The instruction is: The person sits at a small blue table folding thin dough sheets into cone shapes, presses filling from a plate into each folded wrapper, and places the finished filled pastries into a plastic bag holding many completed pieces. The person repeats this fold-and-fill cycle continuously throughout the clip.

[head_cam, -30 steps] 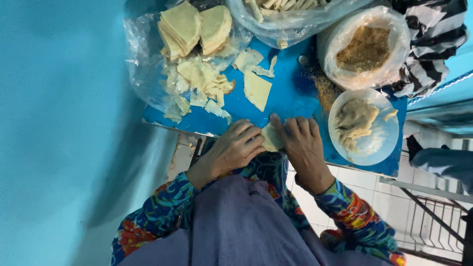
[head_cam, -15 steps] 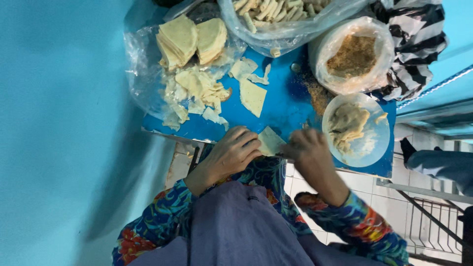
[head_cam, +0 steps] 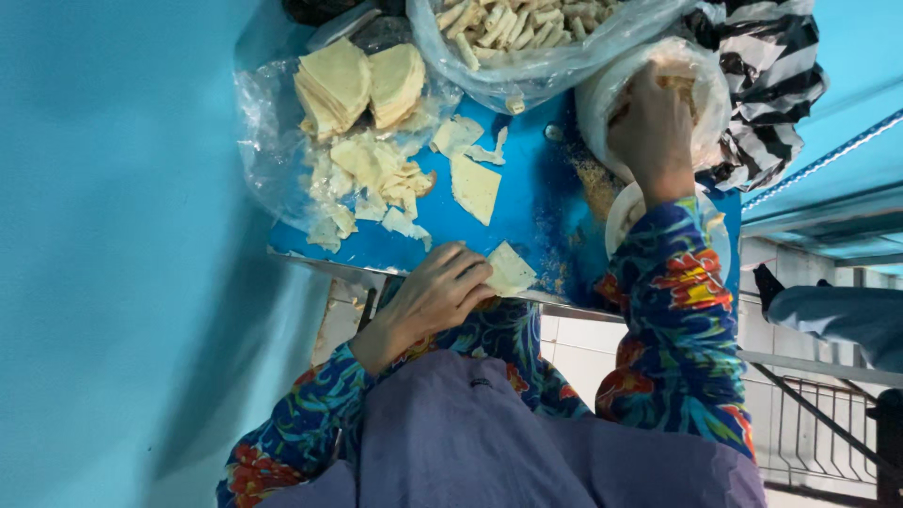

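Two hands work apart here. The left hand [head_cam: 435, 299] lies flat at the near edge of the counter [head_cam: 527, 202], its fingers loosely spread and pressing one corner of a pale wrapper [head_cam: 509, 270]; it pins the sheet rather than gripping it. The right hand [head_cam: 652, 127] reaches into the bag of filling [head_cam: 701, 61], fingers curled down into the crumbly brown mix; whether they have closed on a pinch cannot be told.

Judging from this, the step goes best if the left hand keeps the wrapper flat and square to the edge, and the right takes only a small pinch, since the thin sheet looks soft and likely to tear or spill if overfilled.

Beyond the wrapper a second sheet [head_cam: 475, 186] lies bare on the glossy blue surface, with torn scraps [head_cam: 376, 179] on crinkled clear plastic to its left. Two stacks of folded sheets [head_cam: 362, 85] sit at the far side, matte and cream-coloured. A clear bag of rolls [head_cam: 527, 28], finger-shaped and pale, stands beside them, and a striped cloth [head_cam: 767, 85] hangs past the filling.
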